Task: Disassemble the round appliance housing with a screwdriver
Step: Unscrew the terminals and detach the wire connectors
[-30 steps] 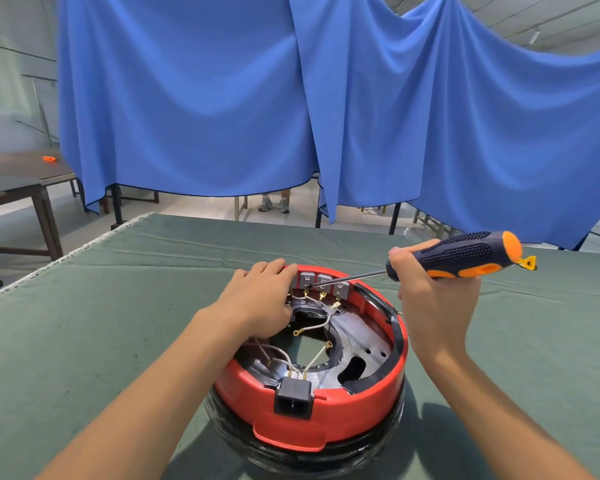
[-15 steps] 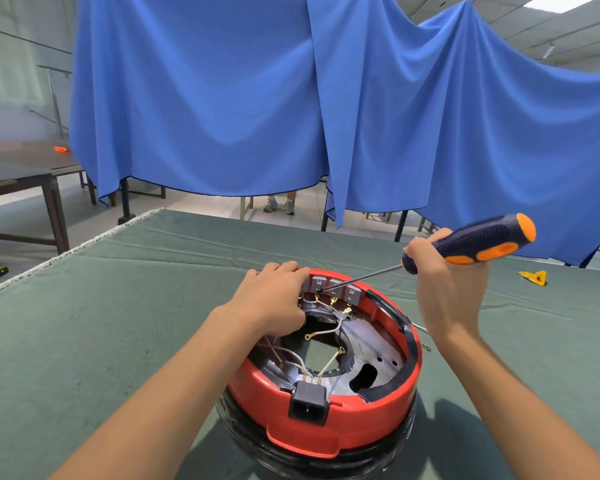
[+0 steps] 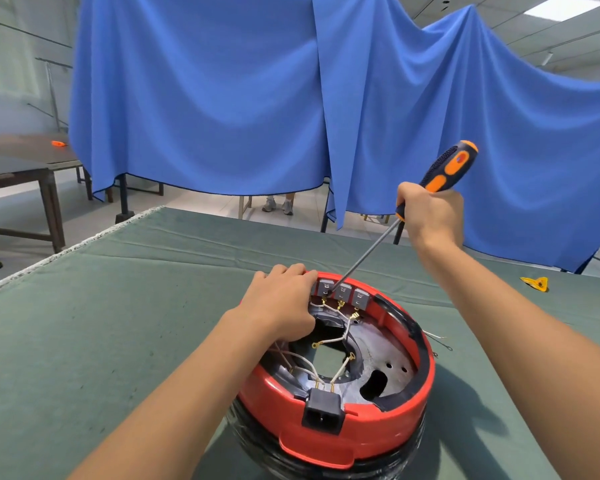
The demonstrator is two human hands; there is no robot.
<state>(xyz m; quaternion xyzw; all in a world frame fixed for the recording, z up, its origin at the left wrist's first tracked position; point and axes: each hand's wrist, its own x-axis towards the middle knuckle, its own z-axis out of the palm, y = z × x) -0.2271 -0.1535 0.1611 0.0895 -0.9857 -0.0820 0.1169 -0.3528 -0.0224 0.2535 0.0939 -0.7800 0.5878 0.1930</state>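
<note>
The round red housing (image 3: 336, 424), rigid and probably light enough to skid, sits at the surface's (image 3: 84, 323) 6 o'clock edge, the left hand (image 3: 281, 306) pressing its 11 o'clock rim (the sensible hold) while the right hand (image 3: 430, 213) clenches the screwdriver (image 3: 444, 171).

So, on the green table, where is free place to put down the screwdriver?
Bare cloth lies left of the red housing, out to the table edge, and behind it toward the blue curtain. The right is more crowded: loose wires beside the housing, a yellow piece farther out. The right hand holds the screwdriver; the left hand rests on the rim.
</note>
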